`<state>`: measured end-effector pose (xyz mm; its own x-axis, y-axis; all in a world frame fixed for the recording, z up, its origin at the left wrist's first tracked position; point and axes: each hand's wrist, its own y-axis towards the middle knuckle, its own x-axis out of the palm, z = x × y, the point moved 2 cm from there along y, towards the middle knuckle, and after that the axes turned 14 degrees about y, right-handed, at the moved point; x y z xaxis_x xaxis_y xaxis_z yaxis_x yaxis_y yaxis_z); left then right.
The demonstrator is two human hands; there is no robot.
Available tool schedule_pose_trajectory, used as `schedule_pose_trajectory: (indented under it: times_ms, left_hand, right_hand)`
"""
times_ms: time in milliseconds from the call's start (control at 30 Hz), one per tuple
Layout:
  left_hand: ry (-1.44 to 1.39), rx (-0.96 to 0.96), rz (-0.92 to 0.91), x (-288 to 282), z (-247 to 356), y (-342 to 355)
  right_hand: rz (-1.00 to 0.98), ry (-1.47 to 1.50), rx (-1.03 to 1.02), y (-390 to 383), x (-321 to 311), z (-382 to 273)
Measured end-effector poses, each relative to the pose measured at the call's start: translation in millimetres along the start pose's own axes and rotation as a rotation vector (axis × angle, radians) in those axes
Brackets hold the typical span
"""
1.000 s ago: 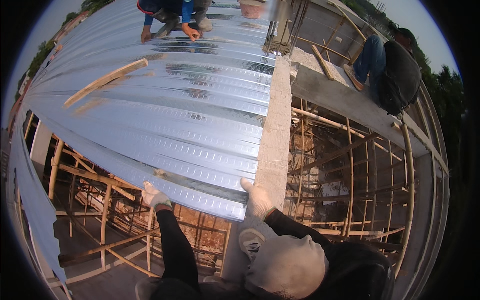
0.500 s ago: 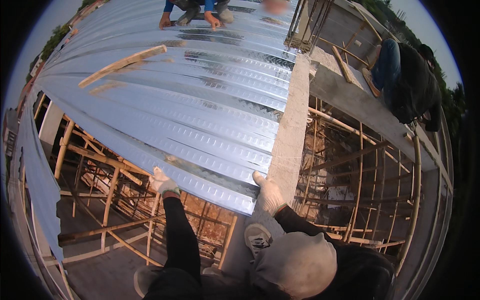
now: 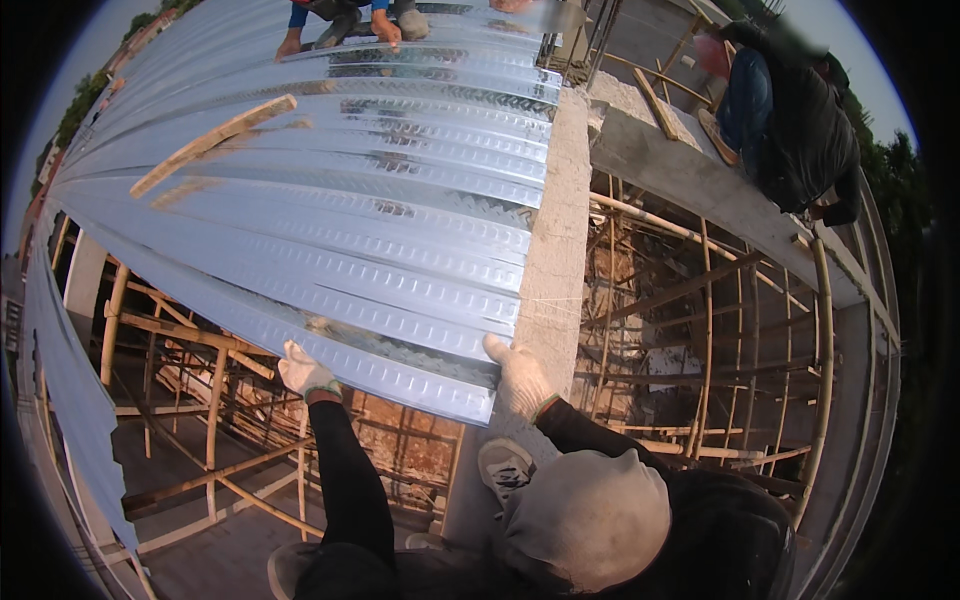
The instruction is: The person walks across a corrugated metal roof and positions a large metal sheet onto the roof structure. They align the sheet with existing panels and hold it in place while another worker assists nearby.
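Observation:
Ribbed, shiny metal decking sheets [image 3: 390, 260] spread across the upper left and middle. My left hand [image 3: 305, 372], in a pale knitted glove, is closed on the near long edge of the closest sheet, fingers partly hidden. My right hand [image 3: 524, 378], gloved likewise, grips the same sheet by its right end corner, thumb up on the metal and the other fingers partly hidden. That sheet's right end lies over the edge of a rough concrete beam [image 3: 556, 240]. Below my right hand, a dark sneaker [image 3: 506, 470] with pale laces rests on the beam.
A wooden plank [image 3: 213, 145] lies on the decking. Another person's bare hands [image 3: 385, 28] touch the far sheets. At right a person in dark clothes [image 3: 800, 120] crouches on a concrete beam. Bamboo scaffolding [image 3: 215, 420] fills the openings below. A rounded beige cloth shape [image 3: 590, 515] covers the lower middle.
The whole view has shifted slightly, so the scene sits further left and higher in it. Both my hands keep their hold on the sheet at about the same places.

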<state>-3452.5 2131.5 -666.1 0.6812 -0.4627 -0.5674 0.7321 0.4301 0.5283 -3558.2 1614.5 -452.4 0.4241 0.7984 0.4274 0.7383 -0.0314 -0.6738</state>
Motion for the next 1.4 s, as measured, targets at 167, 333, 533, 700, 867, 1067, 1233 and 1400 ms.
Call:
schedule_pose_trajectory:
  times_ms: [167,333,533,700,867,1067,1233,1400]
  left_hand:
    - [-0.085,-0.227,-0.030,7.5,96.7,-14.6]
    - [-0.039,-0.241,-0.006,-13.1,104.6,-6.4]
    - [-0.052,-0.411,0.012,-12.4,118.2,-12.1]
    - [-0.511,-0.900,0.055,-15.8,175.2,-0.3]
    - [-0.298,-0.825,0.065,-22.6,169.2,1.2]
    - [-0.115,-0.908,-0.084,-28.3,197.7,6.8]
    - [-0.338,-1.105,0.012,-34.4,206.7,8.4]
    - [-0.250,-1.080,0.018,-33.0,225.2,0.4]
  right_hand:
    - [0.079,0.085,-0.035,12.7,-25.4,13.2]
    - [0.057,0.195,-0.037,-8.7,6.7,-5.1]
    - [0.105,-0.074,0.030,5.4,-13.1,0.4]
    - [0.023,0.200,-0.081,4.6,-9.0,4.5]
    - [0.032,0.142,-0.022,-0.4,-6.8,-3.1]
    - [0.045,0.091,-0.045,-10.9,0.7,-13.0]
    - [0.074,0.003,-0.007,0.2,-10.9,-3.5]
    - [0.026,0.074,0.006,-1.8,-24.1,-3.1]
